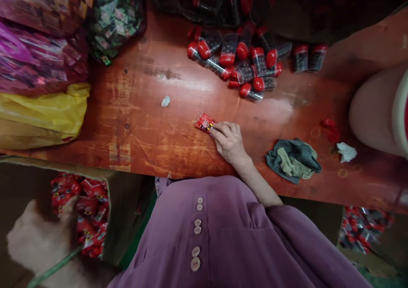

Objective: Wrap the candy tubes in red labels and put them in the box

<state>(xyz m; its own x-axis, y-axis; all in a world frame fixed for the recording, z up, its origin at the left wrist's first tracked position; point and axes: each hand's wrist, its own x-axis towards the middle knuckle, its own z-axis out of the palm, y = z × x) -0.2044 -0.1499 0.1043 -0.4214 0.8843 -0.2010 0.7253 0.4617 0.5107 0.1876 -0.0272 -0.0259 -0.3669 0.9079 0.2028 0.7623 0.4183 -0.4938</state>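
Observation:
A small red printed packet point(204, 122) lies near the middle of the wooden table. My right hand point(228, 141) pinches its right corner between thumb and fingers. At the lower left, my left hand point(43, 232) is over a cardboard box, blurred by motion, with a green bangle at its wrist. Many red packets point(92, 211) fill that box, right beside the left hand's fingers. Whether those fingers hold anything is too smeared to tell.
Clear tubes with red caps point(244, 62) are heaped at the back. Filled bags point(41, 113) stand at the left. A crumpled dark cloth point(293, 159) lies right of my right arm, near a white bucket point(379, 109). More tubes point(365, 228) sit below the table at right.

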